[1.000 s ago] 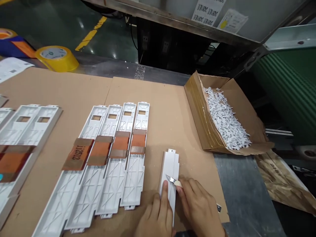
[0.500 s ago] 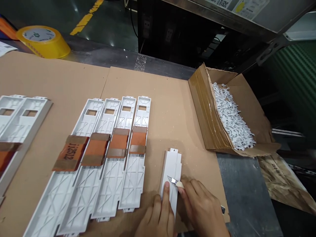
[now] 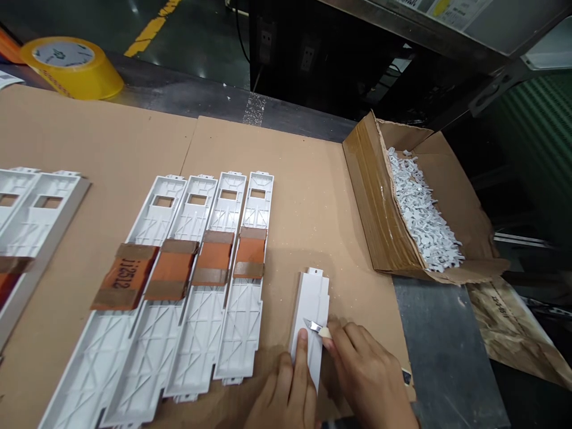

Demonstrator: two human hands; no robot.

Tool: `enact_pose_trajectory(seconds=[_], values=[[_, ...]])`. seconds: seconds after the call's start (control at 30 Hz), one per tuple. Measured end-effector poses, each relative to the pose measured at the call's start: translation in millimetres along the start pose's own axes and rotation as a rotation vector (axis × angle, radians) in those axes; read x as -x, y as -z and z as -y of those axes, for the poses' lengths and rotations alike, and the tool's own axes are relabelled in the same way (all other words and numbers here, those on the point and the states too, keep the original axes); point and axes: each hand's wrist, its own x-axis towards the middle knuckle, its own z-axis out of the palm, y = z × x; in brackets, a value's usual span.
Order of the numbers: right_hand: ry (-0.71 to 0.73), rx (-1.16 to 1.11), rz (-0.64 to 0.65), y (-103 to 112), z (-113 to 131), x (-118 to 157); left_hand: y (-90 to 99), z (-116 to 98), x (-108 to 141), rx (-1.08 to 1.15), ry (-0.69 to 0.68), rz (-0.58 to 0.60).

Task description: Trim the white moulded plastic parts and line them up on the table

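Note:
A narrow white plastic part (image 3: pixel 310 304) lies smooth side up on the cardboard, its near end hidden by my left hand (image 3: pixel 288 390). That hand holds the part down, index finger stretched along its top face. In the closed fingers of my right hand (image 3: pixel 369 369) is a small craft knife (image 3: pixel 316 327) with a pale collar; most of its handle is hidden in the grip. The blade lies over the part's top face, just beyond my left index fingertip. I cannot tell whether the blade touches the surface.
Several white ribbed plastic parts (image 3: pixel 239 325) with orange blocks (image 3: pixel 250 256) across them lie to the left. A cardboard box (image 3: pixel 364 185) of white plastic scraps (image 3: pixel 422 208) stands at the back right. Yellow tape (image 3: pixel 100 74) sits at the back left on the dark table edge.
The view has shifted slightly. Both hands, the knife and the white part keep nearly the same positions.

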Motion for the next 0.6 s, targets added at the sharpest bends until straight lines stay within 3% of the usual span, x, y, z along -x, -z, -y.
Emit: enact_pose_trajectory(seconds=[0.27,0.6], values=[[0.014,0.048,0.008,0.3,-1.2,-2.1,-6.0,-2.1,3.3,0.005,-0.007,0.035],[0.046,0.163,0.05,5.1,1.9,-3.3,-0.7,-0.8,0.1,-0.009,-0.012,0.042]])
